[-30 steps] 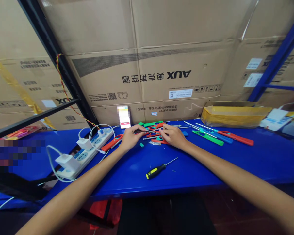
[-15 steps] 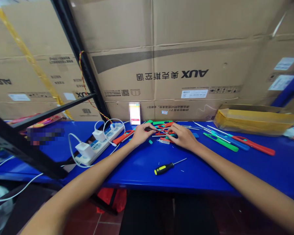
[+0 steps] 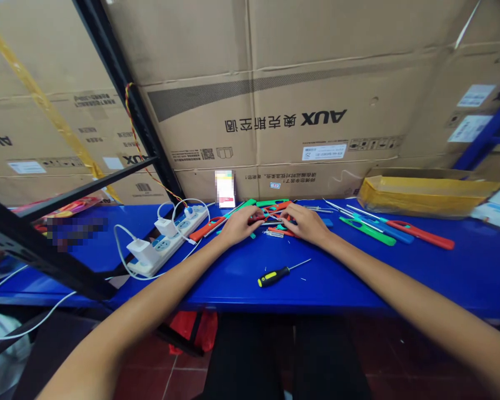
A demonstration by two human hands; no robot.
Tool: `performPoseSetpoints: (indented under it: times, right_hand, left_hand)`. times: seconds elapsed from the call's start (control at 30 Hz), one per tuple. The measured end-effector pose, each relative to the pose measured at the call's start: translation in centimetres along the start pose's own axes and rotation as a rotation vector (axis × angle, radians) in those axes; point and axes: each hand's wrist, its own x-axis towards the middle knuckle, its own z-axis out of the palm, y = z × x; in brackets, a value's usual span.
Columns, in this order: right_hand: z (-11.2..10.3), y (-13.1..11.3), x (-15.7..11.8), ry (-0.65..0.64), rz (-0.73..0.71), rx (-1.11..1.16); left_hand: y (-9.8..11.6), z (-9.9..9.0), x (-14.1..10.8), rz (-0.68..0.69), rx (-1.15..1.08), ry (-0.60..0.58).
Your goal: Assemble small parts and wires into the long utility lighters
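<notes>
My left hand (image 3: pixel 239 225) is closed in a pinch over a pile of lighter parts, and my right hand (image 3: pixel 307 223) faces it, fingers also pinched. What sits between their fingertips is small, thin and partly hidden. Around the fingers lie red and green long-necked lighter pieces, a green handle (image 3: pixel 273 202) and small metal parts (image 3: pixel 274 233). Nearer the table edge rests a black and yellow screwdriver (image 3: pixel 274 276), its shaft pointing right. Beyond my right hand are a green lighter (image 3: pixel 373 232), a blue one (image 3: pixel 402 235) and a red one (image 3: pixel 425 235).
A white power strip (image 3: pixel 160 253) with plugged-in chargers and cables stands left, beside a black metal post (image 3: pixel 129 94). A phone (image 3: pixel 225 189) leans against the large cardboard boxes (image 3: pixel 283 89). An open yellow-taped box (image 3: pixel 429 200) sits at the back right of the blue table (image 3: pixel 233 289).
The view has shifted slightly. My hands stay over the pile and have drawn a little closer together; the thin strand and dark piece between them no longer show clearly.
</notes>
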Motion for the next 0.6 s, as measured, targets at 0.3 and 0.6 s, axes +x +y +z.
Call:
performPoseSetpoints:
  times: [0.3, 0.6]
  right_hand:
    - [1.0, 0.1, -0.3, -0.016, -0.008, 0.003]
    - [0.4, 1.0, 0.3, 0.013, 0.009, 0.011]
  left_hand:
    - [1.0, 1.4, 0.0, 0.144, 0.272, -0.093]
    - [0.5, 1.7, -0.3, 0.059, 0.192, -0.027]
